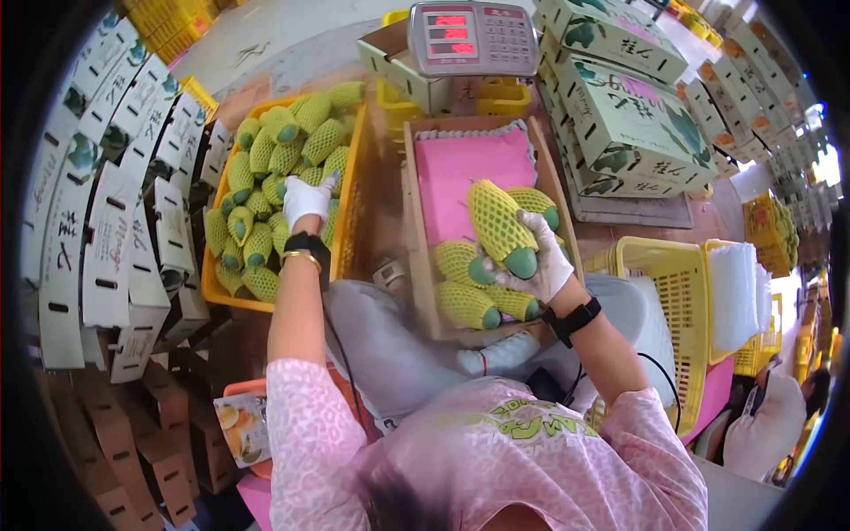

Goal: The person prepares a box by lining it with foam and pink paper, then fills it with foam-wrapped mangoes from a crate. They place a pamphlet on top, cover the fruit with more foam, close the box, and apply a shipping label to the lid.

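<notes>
My right hand (550,263), in a white glove, is closed around a green mango (498,221) in a yellow foam net. It holds this mango over an open carton (413,226) lined with pink paper, where several more netted mangoes (465,305) lie. To the left, my gloved left hand (305,202) reaches onto the netted mangoes (257,243) heaped in a yellow crate (356,190). Its thumb and fingers look apart, with the fingertips partly hard to make out against the fruit.
A scale display (473,40) with red digits stands beyond the carton. Closed printed cartons (633,124) are stacked at the right, flattened or upright ones (115,239) at the left. A yellow basket (660,301) stands by my right arm. Another person (770,425) is partly visible at far right.
</notes>
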Tool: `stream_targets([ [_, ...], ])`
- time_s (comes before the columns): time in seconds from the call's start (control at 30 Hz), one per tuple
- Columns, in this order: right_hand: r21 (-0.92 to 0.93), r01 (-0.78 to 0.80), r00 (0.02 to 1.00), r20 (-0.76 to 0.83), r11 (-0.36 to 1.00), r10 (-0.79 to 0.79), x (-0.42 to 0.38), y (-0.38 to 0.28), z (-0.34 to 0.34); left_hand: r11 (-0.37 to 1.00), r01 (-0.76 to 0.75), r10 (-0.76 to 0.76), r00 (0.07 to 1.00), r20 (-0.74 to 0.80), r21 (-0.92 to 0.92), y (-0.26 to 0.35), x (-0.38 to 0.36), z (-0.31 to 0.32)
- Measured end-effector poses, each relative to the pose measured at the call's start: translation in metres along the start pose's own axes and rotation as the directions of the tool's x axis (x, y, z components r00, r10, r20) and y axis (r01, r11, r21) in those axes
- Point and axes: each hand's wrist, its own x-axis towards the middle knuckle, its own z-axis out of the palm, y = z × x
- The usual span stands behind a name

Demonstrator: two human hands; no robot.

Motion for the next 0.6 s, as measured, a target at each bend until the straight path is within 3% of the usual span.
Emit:
stream_targets([
  [0.03,0.131,0.031,0.997,0.060,0.991,-0.039,0.000,0.002,-0.001,0.973,-0.080,0.095,0.994,0.058,-0.215,0.010,-0.014,0.003],
  [0.07,0.138,0.039,0.998,0.049,0.990,-0.046,-0.002,0.004,0.000,0.897,-0.133,0.192,0.976,0.099,-0.422,0.019,-0.026,0.007],
  [0.1,0.239,-0.022,0.989,0.144,0.971,-0.013,-0.004,0.006,0.005,0.689,-0.069,0.400,0.867,0.299,-0.721,0.010,-0.022,0.042],
  [0.13,0.329,-0.089,0.969,0.246,0.940,0.006,-0.006,0.008,0.013,0.548,-0.706,0.834,0.425,0.350,-0.448,0.004,-0.033,0.062],
  [0.17,0.333,-0.055,0.985,0.170,0.941,-0.003,-0.009,0.013,0.029,0.739,-0.043,0.543,0.629,0.557,-0.672,0.051,-0.090,0.015],
  [0.2,0.336,-0.050,0.986,0.168,0.941,-0.008,-0.007,0.019,0.032,0.176,0.603,0.622,0.545,0.562,-0.778,0.060,-0.136,0.005],
  [0.23,0.216,-0.109,0.985,0.153,0.970,0.076,-0.005,0.024,0.035,0.049,0.619,0.705,0.535,0.466,-0.784,0.054,-0.158,0.004],
  [0.27,0.099,-0.171,0.979,0.127,0.980,0.158,-0.002,0.030,0.036,-0.054,0.669,0.608,0.611,0.508,-0.741,0.055,-0.174,0.006],
  [0.3,-0.086,-0.189,0.975,0.104,0.978,0.197,-0.003,0.031,0.041,-0.128,0.765,0.599,0.567,0.565,-0.632,0.053,-0.176,0.002],
  [0.33,-0.077,-0.191,0.974,0.106,0.979,0.198,-0.006,0.027,0.048,-0.202,0.838,0.595,0.516,0.617,-0.507,0.050,-0.178,-0.002],
  [0.37,-0.563,-0.075,0.995,-0.096,0.823,0.025,-0.008,0.019,0.054,-0.326,0.809,0.493,0.587,0.642,-0.489,0.049,-0.183,0.001],
  [0.4,-0.903,-0.071,0.958,-0.180,0.423,-0.224,-0.009,0.012,0.056,-0.324,0.810,0.488,0.585,0.647,-0.488,0.050,-0.182,0.004],
  [0.43,-0.977,0.129,0.886,0.037,0.169,-0.463,-0.003,0.012,0.051,-0.214,0.772,0.386,0.630,0.674,-0.599,0.051,-0.180,0.008],
  [0.47,-0.968,0.205,0.872,0.115,0.141,-0.476,-0.001,0.005,0.049,-0.088,0.722,0.286,0.678,0.677,-0.686,0.052,-0.177,0.012],
  [0.5,-0.951,0.299,0.845,0.303,-0.081,-0.441,0.004,-0.002,0.051,-0.070,0.705,0.337,0.683,0.648,-0.706,0.056,-0.175,0.022],
  [0.53,-0.874,0.387,0.801,0.477,-0.293,-0.362,0.010,-0.009,0.058,0.053,0.625,0.167,0.763,0.624,-0.779,0.068,-0.174,0.031],
  [0.6,-0.941,0.152,0.939,0.233,-0.303,-0.253,0.025,-0.028,0.071,-0.029,0.578,0.342,0.772,0.535,-0.815,0.080,-0.164,0.037],
])
